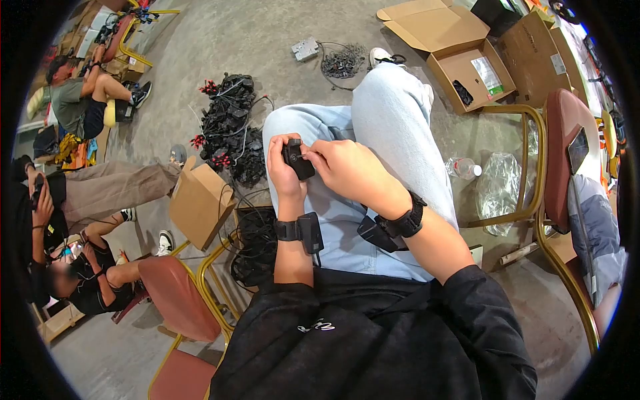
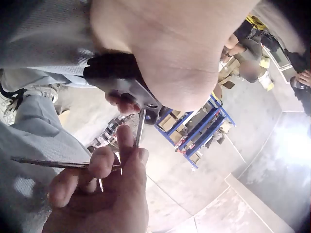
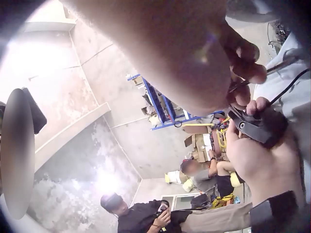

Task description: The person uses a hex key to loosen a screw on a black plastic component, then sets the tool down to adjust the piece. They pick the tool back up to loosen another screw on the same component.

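My left hand [image 1: 285, 179] grips a small black plastic case [image 1: 304, 171] above my lap. The left wrist view shows the black case [image 2: 119, 77] with a round hole in its end face. My right hand [image 1: 357, 170] comes in from the other side and pinches a thin metal rod [image 2: 140, 130], its tip right at that hole. Another thin metal length [image 2: 53, 163] sticks out sideways between the right fingers; where the two lengths meet is hidden by the fingers. A black cable [image 3: 291, 86] runs beside the case in the right wrist view.
A heap of black parts and cables [image 1: 230, 130] lies on the floor ahead-left, with a small cardboard box [image 1: 199, 203] nearer. Red chairs stand left [image 1: 177, 293] and right [image 1: 560, 160]. An open carton [image 1: 460, 63] and plastic bottle [image 1: 463, 168] lie right. Several people sit left.
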